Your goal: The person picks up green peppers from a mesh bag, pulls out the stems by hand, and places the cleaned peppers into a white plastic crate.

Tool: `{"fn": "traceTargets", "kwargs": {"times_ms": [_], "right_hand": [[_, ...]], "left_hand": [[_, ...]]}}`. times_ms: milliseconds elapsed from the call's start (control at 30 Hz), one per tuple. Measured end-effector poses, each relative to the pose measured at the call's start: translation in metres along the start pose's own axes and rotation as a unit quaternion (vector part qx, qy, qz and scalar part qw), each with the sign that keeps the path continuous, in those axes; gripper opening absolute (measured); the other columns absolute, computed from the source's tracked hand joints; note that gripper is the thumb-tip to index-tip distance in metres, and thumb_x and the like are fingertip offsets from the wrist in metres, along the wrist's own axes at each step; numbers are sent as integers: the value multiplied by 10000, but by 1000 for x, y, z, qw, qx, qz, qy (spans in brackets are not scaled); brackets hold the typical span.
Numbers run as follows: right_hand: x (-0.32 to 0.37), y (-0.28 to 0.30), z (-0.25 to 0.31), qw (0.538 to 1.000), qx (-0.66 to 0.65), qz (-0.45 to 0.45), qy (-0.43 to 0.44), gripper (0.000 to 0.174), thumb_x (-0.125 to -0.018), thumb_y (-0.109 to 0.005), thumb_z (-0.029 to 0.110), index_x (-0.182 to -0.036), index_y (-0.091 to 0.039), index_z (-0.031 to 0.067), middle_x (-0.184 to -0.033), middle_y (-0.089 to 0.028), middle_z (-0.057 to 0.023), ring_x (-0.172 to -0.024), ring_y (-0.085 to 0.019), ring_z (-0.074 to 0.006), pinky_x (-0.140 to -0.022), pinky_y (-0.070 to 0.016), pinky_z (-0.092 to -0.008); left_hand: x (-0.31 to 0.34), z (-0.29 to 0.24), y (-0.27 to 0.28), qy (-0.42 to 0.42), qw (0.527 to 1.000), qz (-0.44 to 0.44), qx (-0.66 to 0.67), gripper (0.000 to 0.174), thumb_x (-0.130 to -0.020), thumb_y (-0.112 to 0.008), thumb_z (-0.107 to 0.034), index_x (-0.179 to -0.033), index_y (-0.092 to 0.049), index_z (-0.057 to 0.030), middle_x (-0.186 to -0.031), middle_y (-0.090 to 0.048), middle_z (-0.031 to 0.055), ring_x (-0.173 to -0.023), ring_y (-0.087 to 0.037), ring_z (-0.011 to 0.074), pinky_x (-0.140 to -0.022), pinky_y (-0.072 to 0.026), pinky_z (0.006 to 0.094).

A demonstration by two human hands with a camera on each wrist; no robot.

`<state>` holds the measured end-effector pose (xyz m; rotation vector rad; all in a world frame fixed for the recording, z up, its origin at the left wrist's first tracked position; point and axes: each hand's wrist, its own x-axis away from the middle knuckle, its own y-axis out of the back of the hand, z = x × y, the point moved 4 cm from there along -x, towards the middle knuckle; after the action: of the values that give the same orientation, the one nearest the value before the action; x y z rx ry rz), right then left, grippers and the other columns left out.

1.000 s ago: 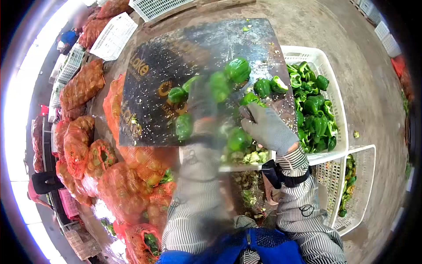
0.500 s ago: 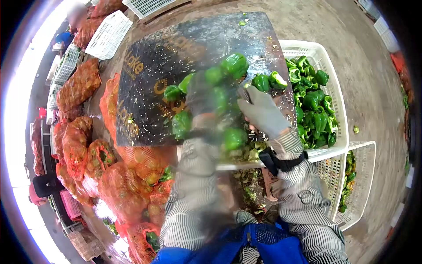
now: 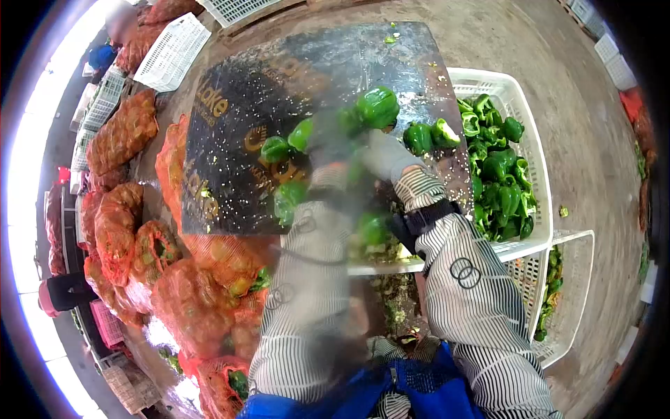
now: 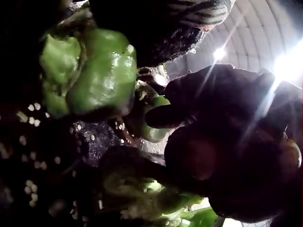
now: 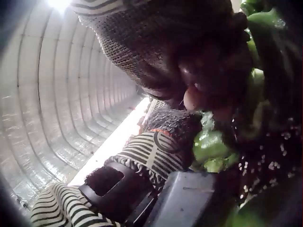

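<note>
In the head view, my gloved left hand (image 3: pixel 328 143) is over the dark board (image 3: pixel 244 160), blurred by a smear on the lens. It grips a green bell pepper (image 3: pixel 349 120), partly hidden. My gloved right hand (image 3: pixel 387 155) comes in close beside it from the right. In the right wrist view the right hand's fingers (image 5: pixel 215 66) are curled, with a bare thumb tip showing; the small dark tool in them is mostly hidden. Around the hands lie a large whole pepper (image 3: pixel 377 107), a smaller pepper (image 3: pixel 274 149) and a cut pepper (image 3: pixel 445 133).
Pale seeds are scattered over the board. A white crate (image 3: pixel 534 140) full of cut peppers stands at its right. Another white crate (image 3: pixel 391 268) with pale trimmings sits at the near edge. Red mesh sacks (image 3: pixel 185 300) crowd the left, and a lower crate (image 3: pixel 569 335) stands at right.
My right hand has moved up and left from the board's near right side to beside the left hand. The left hand stays in much the same place.
</note>
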<state>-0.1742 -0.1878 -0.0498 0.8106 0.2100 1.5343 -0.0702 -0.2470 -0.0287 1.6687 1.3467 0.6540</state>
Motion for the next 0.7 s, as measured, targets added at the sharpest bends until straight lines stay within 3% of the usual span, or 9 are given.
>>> {"fn": "traceTargets", "kwargs": {"times_ms": [100,233,267,367,400,500,533,567,700], "right_hand": [[4,8,6,999,15,30,-33,477,-915,-515,275,-1234,-514,-79,-1153,-607,-314,-977,-659,-384,-886,-512,-430],[19,4,0,997,80,23,-5,444,-907,-531,251,-1237,-532,-47,-1141,-614,-312,-996,-648,-398,-879,-508,-422],[31,5,-3,997,75,33,-11,418,-910,-531,241,-1213,-531,-48,-1076,-634,-286,-925,-666,-369,-810,-527,-419],[53,23,-11,996,62,48,-35,366,-915,-533,220,-1163,-527,-49,-925,-646,-213,-755,-672,-283,-646,-540,-396],[60,30,-9,996,52,50,-58,340,-917,-536,210,-1138,-524,-49,-838,-639,-166,-656,-660,-224,-552,-534,-376],[88,51,14,988,-117,-22,-96,428,-909,-530,259,-1176,-544,-74,-1095,-634,-280,-829,-695,-337,-790,-540,-424],[97,56,33,987,-149,-34,-56,424,-929,-516,263,-1192,-524,-69,-1083,-631,-270,-740,-697,-296,-749,-550,-401],[94,50,36,986,-151,-33,-58,424,-929,-516,263,-1192,-524,-69,-1083,-631,-270,-740,-697,-296,-749,-550,-401],[66,13,37,993,-113,-28,-6,424,-930,-519,255,-1218,-529,-56,-1063,-639,-246,-886,-679,-321,-836,-540,-409]], "left_hand": [[-2,-2,-1,66,996,55,24,275,-841,-653,-166,-1092,-630,-55,-1106,-613,189,-1059,-583,374,-932,-471,437],[-60,91,-107,-78,978,-28,-190,243,-882,-597,-192,-1095,-645,-84,-1094,-617,167,-1045,-592,354,-911,-486,419],[0,11,-22,24,997,-65,24,225,-884,-576,-160,-1084,-648,-85,-1092,-615,161,-1029,-600,348,-899,-492,414],[-12,23,-34,17,997,-72,6,238,-877,-561,-139,-1095,-641,-88,-1110,-601,172,-1033,-595,354,-901,-488,425],[-27,20,-30,119,992,43,9,244,-862,-562,-126,-1094,-631,-97,-1120,-589,171,-1072,-572,340,-924,-470,428],[-22,49,-15,-116,985,-119,-41,258,-842,-589,-155,-1093,-625,-107,-1148,-591,146,-1108,-553,327,-947,-458,426],[-5,11,37,-13,991,-63,-120,289,-825,-619,-202,-1104,-624,-127,-1173,-593,106,-1128,-541,302,-966,-449,411],[-4,35,36,-34,988,-107,-104,345,-829,-630,-250,-1158,-626,-147,-1239,-586,95,-1172,-535,312,-982,-448,410],[-27,78,34,7,982,137,-130,405,-862,-623,-305,-1242,-610,-168,-1289,-581,131,-1190,-549,345,-999,-449,421]]}}
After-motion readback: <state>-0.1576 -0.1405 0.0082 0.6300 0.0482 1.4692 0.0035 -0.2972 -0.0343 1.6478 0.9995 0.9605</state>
